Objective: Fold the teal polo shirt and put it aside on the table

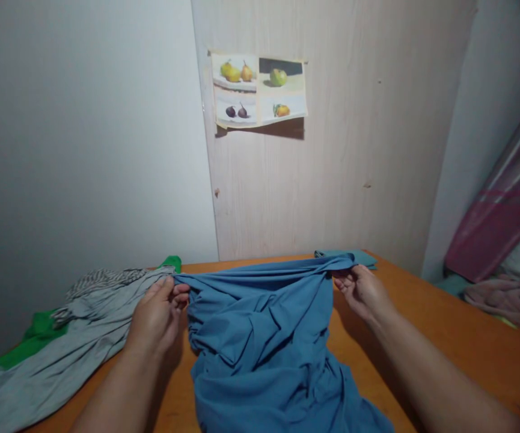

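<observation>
A blue garment (264, 337) is stretched wide between my two hands, its upper edge lifted off the table and its lower part lying crumpled toward me. My left hand (158, 310) pinches the upper left corner between thumb and fingers. At the opposite corner, my right hand (363, 290) grips the fabric the same way. The cloth's kind is not plain, since folds hide its shape. Close to my left hand lies a pile with a grey garment (92, 337) on top.
The orange table (444, 343) runs to the wall. A folded teal cloth (365, 260) lies at its far edge. Green cloth (38, 334) and a striped cloth (101, 281) are in the left pile. Pink plastic (489, 222) and a brownish fabric (507, 300) are at the right.
</observation>
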`<state>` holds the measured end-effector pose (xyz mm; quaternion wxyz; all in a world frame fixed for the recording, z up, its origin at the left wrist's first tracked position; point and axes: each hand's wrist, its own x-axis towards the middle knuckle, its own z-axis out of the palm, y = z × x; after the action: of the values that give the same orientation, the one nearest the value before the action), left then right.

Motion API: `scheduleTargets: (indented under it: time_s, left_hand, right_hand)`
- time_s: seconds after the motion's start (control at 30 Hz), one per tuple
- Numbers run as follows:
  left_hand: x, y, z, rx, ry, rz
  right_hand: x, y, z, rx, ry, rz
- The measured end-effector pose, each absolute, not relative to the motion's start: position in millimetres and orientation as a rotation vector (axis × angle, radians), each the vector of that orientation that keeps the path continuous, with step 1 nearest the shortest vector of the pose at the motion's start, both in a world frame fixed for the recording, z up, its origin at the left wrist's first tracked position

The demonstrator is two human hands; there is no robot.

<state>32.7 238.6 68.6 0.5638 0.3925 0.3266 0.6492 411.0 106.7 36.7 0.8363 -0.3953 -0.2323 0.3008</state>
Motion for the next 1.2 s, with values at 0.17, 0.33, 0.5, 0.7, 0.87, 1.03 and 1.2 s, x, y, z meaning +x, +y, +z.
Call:
scheduleTargets:
  time_s: [0.17,0.33,0.5,0.7,0.87,1.03,1.2]
  left_hand:
    - [30,242,71,0.8,0.805,1.609]
    - [26,250,63,0.935,1.036,1.73]
    - [42,246,47,1.438,1.083,1.627]
    - [60,219,38,1.902,0.934,1.032]
    - [59,207,47,1.778,0.797,0.805]
    - [52,212,69,1.244,0.761,1.33]
    - [36,230,71,1.052,0.825,1.624]
  right_hand:
    - [414,108,33,-0.769,-0.496,0.712]
    - [403,109,31,-1.004,-0.564,0.568]
    - [356,102,29,-1.177,-1.009,0.675]
    - [331,95,9,-1.557,-1.611,0.513]
    - [356,108,3,-1.599,-1.529,0.448]
    - [388,114,18,-1.498,-1.002,0.311]
    - [401,111,30,-1.338,-0.713,0.44]
